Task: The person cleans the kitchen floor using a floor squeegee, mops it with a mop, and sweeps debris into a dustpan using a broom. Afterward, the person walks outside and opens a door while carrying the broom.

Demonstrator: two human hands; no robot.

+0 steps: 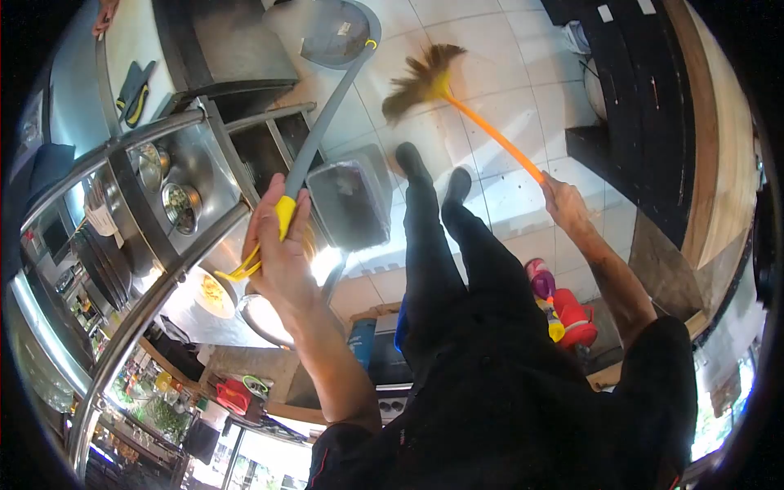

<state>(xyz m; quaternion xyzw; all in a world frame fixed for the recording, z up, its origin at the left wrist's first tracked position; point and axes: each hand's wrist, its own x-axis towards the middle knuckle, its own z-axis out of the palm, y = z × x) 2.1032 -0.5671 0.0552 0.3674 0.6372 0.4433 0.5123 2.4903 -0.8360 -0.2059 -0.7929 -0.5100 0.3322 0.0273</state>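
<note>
My left hand [282,253] is closed round the yellow grip of a long-handled dustpan, whose grey pole [327,114] runs up to the grey pan [339,41] on the floor. Some dark debris shows in the pan, part of which is blurred. A yellow hanging loop sticks out below my fingers. My right hand [563,204] is wrapped round the orange handle [498,139] of a broom. The broom's brown bristles [420,82] are fanned out over the white tiles, to the right of the dustpan and apart from it.
A lined grey bin [351,200] stands left of my feet. Metal shelving [184,131] with bowls, pans and a plate of food [214,294] fills the left. Scissors [135,91] lie on a counter, near another person's hand [104,16]. Red and yellow bottles [576,317] and a black cabinet [629,106] are right.
</note>
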